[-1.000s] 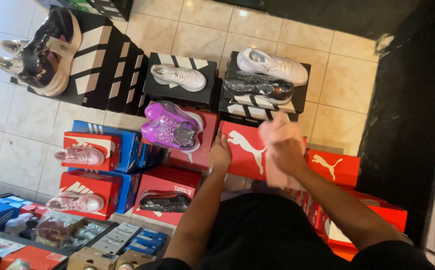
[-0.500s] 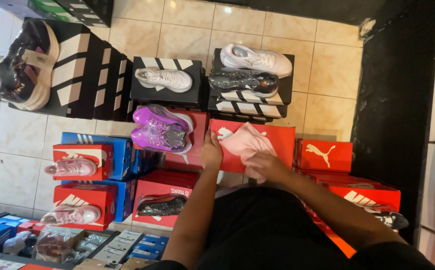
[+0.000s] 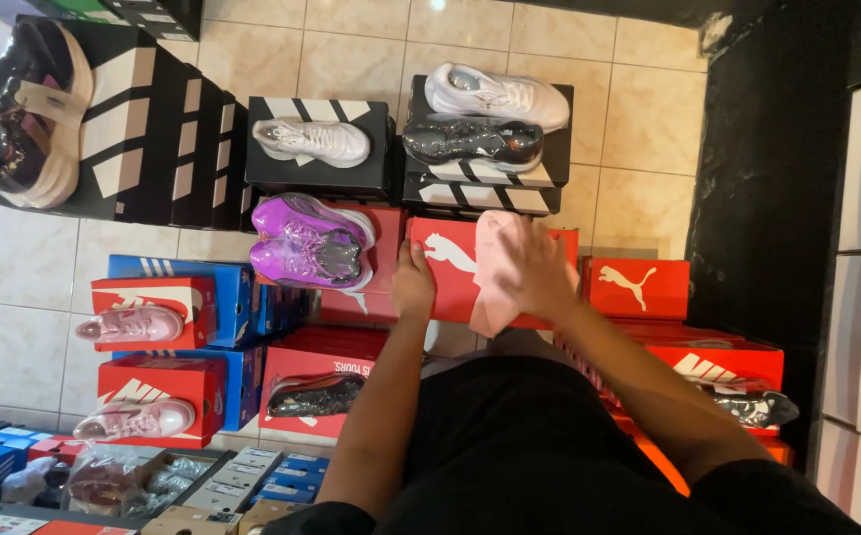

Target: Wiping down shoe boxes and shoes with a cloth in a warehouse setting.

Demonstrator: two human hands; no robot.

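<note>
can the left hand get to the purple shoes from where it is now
Probably yes. The left hand rests on the edge of the red box, and the purple shoes sit just beside it with nothing between them.

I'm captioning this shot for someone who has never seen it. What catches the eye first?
The right hand pressing a pink cloth onto a red shoebox at the centre, with the left hand holding the box's edge. Next, the purple sneakers just left of it, then the white sneaker on black boxes above.
</note>
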